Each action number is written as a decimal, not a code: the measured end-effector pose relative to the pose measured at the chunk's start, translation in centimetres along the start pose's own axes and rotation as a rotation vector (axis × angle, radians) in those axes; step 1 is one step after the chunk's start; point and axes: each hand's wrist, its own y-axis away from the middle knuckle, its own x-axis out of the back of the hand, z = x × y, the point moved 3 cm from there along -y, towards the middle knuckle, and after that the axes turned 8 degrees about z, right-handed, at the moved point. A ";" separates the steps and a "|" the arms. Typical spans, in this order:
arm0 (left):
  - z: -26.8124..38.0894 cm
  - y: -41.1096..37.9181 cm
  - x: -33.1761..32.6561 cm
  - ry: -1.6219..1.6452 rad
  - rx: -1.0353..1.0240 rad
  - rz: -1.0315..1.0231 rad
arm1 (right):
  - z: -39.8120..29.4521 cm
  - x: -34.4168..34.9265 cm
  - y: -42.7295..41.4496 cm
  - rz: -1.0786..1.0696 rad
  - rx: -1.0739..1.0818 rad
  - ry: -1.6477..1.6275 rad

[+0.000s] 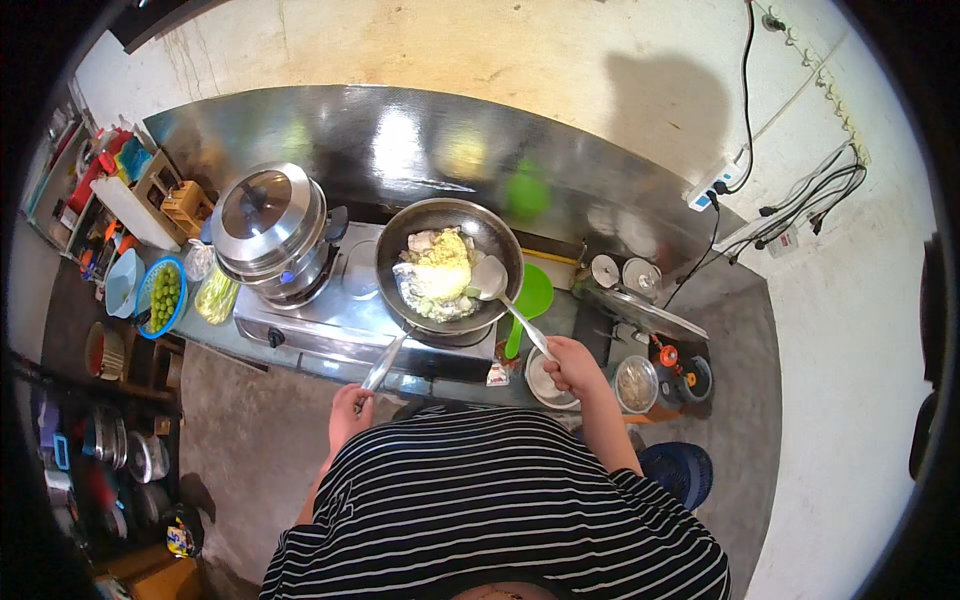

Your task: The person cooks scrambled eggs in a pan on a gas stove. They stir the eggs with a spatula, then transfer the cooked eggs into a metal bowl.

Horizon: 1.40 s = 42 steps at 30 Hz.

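Note:
A deep wok (491,232) sits on the right burner of a stainless steel gas stove (315,322). My left hand (350,412) is closed around the end of the wok's metal handle (385,364). In my right hand (574,367) is the handle of a metal wok spatula (491,277), its blade inside the wok against the food. Pale pieces of food (439,277), with a yellow mass on top, lie in the middle of the wok. A lidded steel steamer pot (262,225) stands on the left burner.
Right of the wok lie a green plastic ladle (534,291), a white bowl (546,379) and a clear tub (636,384). Left of the stove are bagged vegetables (217,295), a blue basket (180,300) of green fruit and a light blue bowl (124,283). A steel backsplash (345,135) rises behind.

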 end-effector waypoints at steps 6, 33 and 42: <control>0.5 -0.1 0.0 0.003 -0.013 -0.004 | -0.9 -1.7 2.4 -0.003 0.035 0.061; -0.4 -0.9 -0.2 0.011 -0.024 -0.034 | -5.0 -6.4 0.7 0.142 0.713 0.955; 0.4 -1.3 0.1 -0.014 -0.051 -0.040 | -4.6 -2.5 1.6 0.125 0.723 1.064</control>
